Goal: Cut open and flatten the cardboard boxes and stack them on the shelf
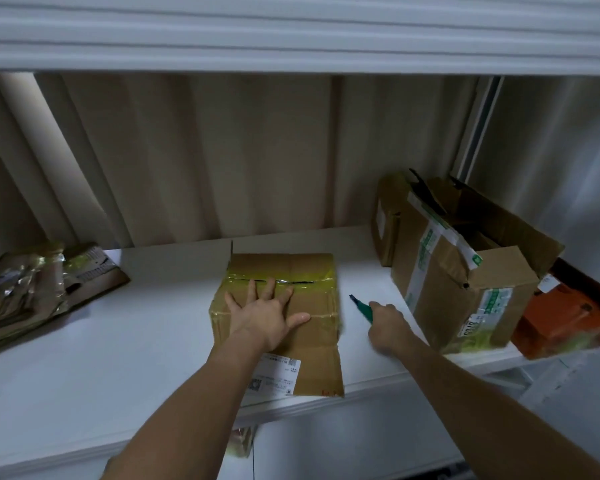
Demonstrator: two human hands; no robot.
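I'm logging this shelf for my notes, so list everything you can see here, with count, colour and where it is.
Taped box: one, brown with yellowish tape, middle of the shelf, under the left hand.
Cutter: one, green, right of that box, in the right hand.
Open box: one, brown with green-printed white tape, right side.
Orange box: one, far right.
Flattened cardboard: a stack, brown, far left; count unclear.
Shelf: one, white.
Left hand: flat on the taped box.
Right hand: closed on the cutter.
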